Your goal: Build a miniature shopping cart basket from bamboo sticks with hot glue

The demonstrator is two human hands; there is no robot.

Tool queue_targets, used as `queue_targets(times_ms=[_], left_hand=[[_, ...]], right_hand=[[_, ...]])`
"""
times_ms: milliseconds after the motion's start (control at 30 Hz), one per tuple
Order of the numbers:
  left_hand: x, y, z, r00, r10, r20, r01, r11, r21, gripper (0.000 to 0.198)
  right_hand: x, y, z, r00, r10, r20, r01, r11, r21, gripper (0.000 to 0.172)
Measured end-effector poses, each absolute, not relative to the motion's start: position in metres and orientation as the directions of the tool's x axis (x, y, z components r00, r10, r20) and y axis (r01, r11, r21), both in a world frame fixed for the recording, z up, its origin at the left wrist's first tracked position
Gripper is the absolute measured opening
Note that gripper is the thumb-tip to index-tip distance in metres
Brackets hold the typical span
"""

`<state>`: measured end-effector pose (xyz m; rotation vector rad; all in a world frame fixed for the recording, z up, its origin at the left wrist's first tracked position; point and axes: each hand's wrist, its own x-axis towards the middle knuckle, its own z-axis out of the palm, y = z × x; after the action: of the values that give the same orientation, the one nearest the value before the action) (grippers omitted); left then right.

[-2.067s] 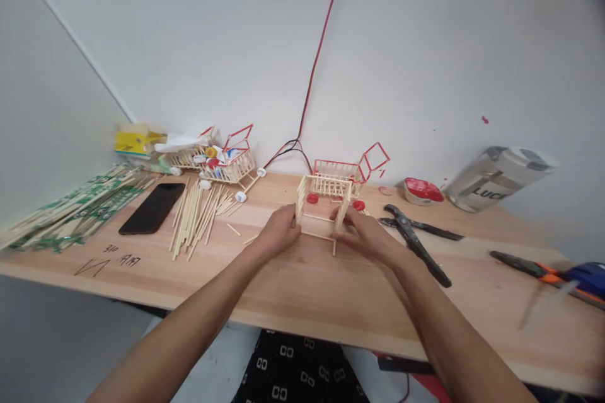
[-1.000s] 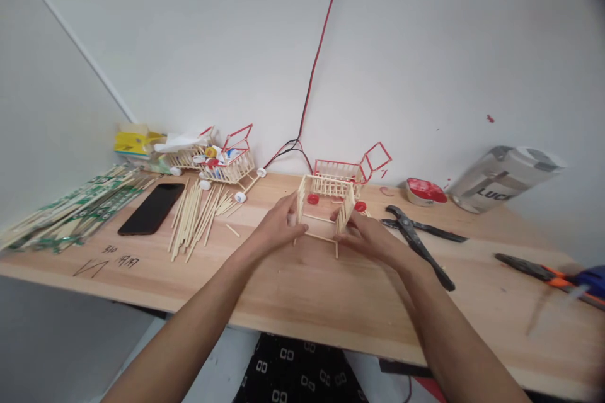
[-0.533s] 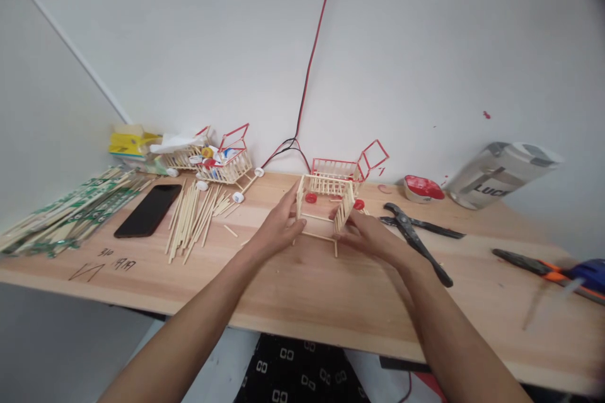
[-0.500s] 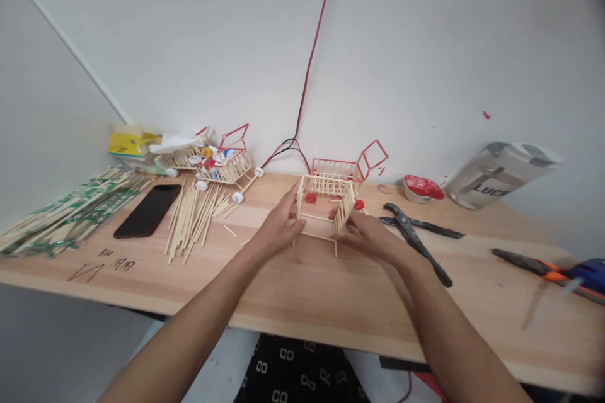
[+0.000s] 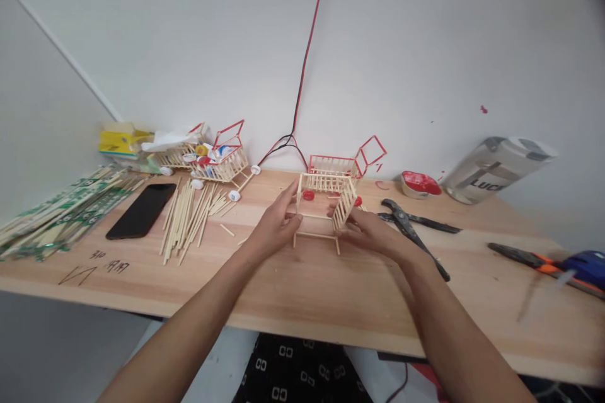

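Between my two hands stands a small frame of glued wooden sticks (image 5: 317, 237), with a slatted side on the right and a mostly bare left side. My left hand (image 5: 280, 223) grips its left edge, thumb toward me and fingers around the far side. On the right, my right hand (image 5: 366, 230) holds the slatted side, its fingertips partly hidden behind the slats. Just behind the frame, against the wall, is a miniature shopping cart (image 5: 331, 158) with red-painted rim and handle and red wheels.
Loose sticks (image 5: 186, 220), a black phone (image 5: 140, 211) and green-wrapped chopsticks (image 5: 78, 208) lie left. Behind them stand a filled mini cart (image 5: 222, 167) and a yellow packet (image 5: 120, 141). To the right are pliers (image 5: 411, 233), a red paint cup (image 5: 420, 184), a paper bag (image 5: 496, 170) and a blue-orange tool (image 5: 543, 264).
The whole view has shifted slightly. Both hands keep their hold on the stick frame, which is turned or tilted a little; nothing has been let go.
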<state>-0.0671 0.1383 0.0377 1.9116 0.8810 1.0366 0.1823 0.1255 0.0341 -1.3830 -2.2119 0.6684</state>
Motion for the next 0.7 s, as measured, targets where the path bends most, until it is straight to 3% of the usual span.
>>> queue_targets(times_ms=[500,700], left_hand=[[-0.0698,0.1355,0.0410,0.445,0.811,0.381,0.216,-0.509,0.833,0.081],[-0.0694,0.1366,0.0380,0.450,0.801,0.394,0.189,-0.517,0.835,0.082]], right_hand=[[0.1856,0.1270,0.0306,-0.417,0.903,0.101,0.716,0.395,-0.575,0.041],[0.1805,0.1246,0.0335,-0.338,0.939,0.065,0.697,0.296,-0.653,0.049]])
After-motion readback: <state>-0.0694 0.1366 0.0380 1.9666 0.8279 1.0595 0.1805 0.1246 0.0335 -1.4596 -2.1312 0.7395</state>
